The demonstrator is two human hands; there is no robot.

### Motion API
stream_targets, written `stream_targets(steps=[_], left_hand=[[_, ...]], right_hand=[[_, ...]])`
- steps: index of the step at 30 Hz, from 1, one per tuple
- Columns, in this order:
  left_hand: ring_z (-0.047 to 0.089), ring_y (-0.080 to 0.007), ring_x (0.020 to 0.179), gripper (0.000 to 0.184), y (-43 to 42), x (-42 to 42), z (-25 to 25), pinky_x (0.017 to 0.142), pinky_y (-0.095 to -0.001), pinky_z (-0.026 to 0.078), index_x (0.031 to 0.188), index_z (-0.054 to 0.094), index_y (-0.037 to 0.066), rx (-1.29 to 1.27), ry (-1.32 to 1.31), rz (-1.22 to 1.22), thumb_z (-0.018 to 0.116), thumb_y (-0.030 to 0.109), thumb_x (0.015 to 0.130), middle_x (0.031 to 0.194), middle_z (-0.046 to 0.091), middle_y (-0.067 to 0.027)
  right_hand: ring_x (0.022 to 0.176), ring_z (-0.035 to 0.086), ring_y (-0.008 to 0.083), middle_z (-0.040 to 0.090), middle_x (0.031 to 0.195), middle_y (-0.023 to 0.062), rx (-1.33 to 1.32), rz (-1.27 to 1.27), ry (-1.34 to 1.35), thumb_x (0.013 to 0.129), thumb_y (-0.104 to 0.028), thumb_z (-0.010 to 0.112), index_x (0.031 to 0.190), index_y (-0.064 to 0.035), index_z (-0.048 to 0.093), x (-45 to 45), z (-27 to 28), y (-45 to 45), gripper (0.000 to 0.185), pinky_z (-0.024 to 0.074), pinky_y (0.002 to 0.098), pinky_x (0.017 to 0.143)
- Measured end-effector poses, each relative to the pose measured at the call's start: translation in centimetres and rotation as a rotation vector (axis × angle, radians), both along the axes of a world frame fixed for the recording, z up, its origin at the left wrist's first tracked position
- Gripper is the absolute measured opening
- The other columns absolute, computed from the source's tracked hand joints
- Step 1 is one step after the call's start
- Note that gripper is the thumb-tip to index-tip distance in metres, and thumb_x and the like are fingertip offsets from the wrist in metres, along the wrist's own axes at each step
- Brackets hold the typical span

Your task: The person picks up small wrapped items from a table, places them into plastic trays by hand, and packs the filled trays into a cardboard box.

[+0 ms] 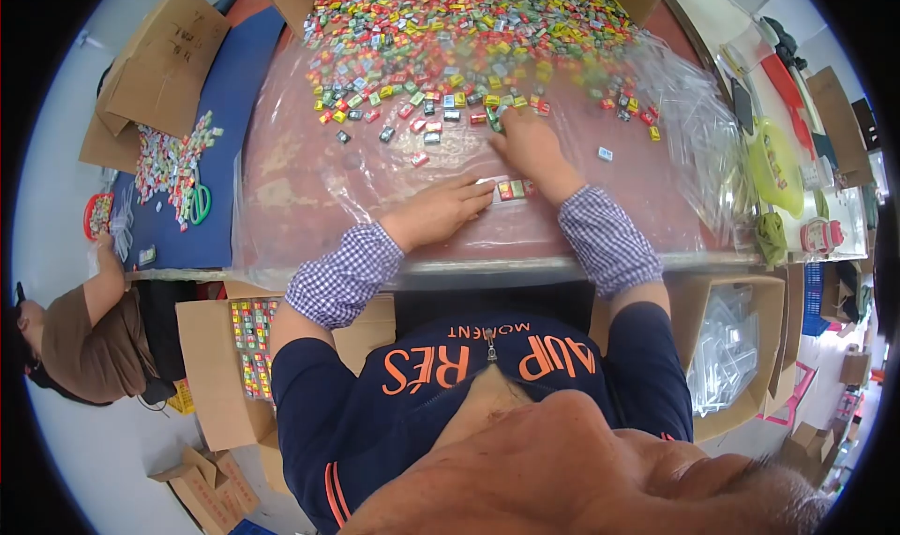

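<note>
My left hand (442,210) lies low on the table with its fingers around the left end of a narrow clear plastic case (497,198). A short row of small coloured printed blocks (513,190) shows in the case, red, yellow and green among them. Farther forward, my right hand (532,150) has curled fingers at the near edge of a large heap of similar blocks (450,29). A green block (493,119) touches its fingertips. Loose blocks, such as a dark one (432,138), are scattered to the left of that hand, and a pale blue one (605,153) lies to its right.
Clear plastic cases (689,141) are piled at the table's right, with more in a cardboard box (727,347) below. A box (216,371) at lower left holds filled cases. Another person (103,333) works at a blue surface (211,240) with green-handled scissors (199,203).
</note>
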State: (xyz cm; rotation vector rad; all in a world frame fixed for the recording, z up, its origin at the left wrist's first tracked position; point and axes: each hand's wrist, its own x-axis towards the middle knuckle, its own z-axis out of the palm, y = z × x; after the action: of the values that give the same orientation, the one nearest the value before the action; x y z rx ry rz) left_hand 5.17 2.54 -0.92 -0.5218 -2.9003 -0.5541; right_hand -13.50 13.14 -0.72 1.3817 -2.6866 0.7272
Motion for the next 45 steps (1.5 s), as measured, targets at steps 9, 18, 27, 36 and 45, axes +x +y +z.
stream_targets(steps=[9,18,27,36,45], left_hand=[[0.041,-0.0338,0.129,0.040,-0.5,1.1,-1.6,0.105,-0.0401,0.037,0.123,0.053,0.003,0.206,-0.058,0.118,0.061,0.010,0.085,0.139,0.044,-0.0174],[0.024,-0.0295,0.140,0.056,-0.7,1.5,-0.8,0.113,-0.0491,0.018,0.141,0.033,0.007,0.258,-0.207,0.220,0.054,0.016,0.091,0.149,0.030,-0.0140],[0.019,-0.0271,0.142,0.062,-1.0,4.3,-1.5,0.113,-0.0498,0.015,0.147,0.022,0.008,-0.006,-0.239,0.338,0.050,0.021,0.093,0.152,0.024,-0.0128],[0.043,-0.0319,0.127,0.052,-1.3,3.9,-1.5,0.105,-0.0411,0.035,0.134,0.045,0.005,0.180,0.031,0.414,0.061,0.015,0.086,0.138,0.046,-0.0144],[0.057,-0.0286,0.101,0.031,-0.9,3.6,0.3,0.085,-0.0361,0.048,0.105,0.065,0.005,0.248,0.045,0.387,0.072,0.009,0.076,0.110,0.062,-0.0106]], right_hand=[[0.088,0.062,0.0318,0.064,0.102,0.0113,-0.144,0.448,-0.044,0.076,-0.017,0.067,0.104,-0.0073,0.063,2.2,0.2,4.3,0.031,0.0492,0.0419,0.081],[0.115,0.054,0.0278,0.060,0.118,0.0111,-0.080,0.557,0.205,0.080,-0.014,0.063,0.102,-0.0070,0.065,5.1,-0.2,7.1,0.023,0.0437,0.0396,0.095],[0.112,0.055,0.0302,0.061,0.116,0.0120,-0.120,0.508,0.087,0.078,-0.011,0.063,0.101,-0.0034,0.064,4.9,-0.8,7.6,0.023,0.0436,0.0407,0.095],[0.108,0.056,0.0333,0.061,0.115,0.0137,-0.146,0.503,0.085,0.074,-0.007,0.067,0.096,-0.0030,0.061,4.8,-0.7,7.7,0.023,0.0452,0.0410,0.093],[0.105,0.057,0.0323,0.061,0.112,0.0150,-0.147,0.495,0.076,0.074,-0.008,0.064,0.091,-0.0021,0.060,4.8,-0.4,7.6,0.018,0.0459,0.0402,0.091]])
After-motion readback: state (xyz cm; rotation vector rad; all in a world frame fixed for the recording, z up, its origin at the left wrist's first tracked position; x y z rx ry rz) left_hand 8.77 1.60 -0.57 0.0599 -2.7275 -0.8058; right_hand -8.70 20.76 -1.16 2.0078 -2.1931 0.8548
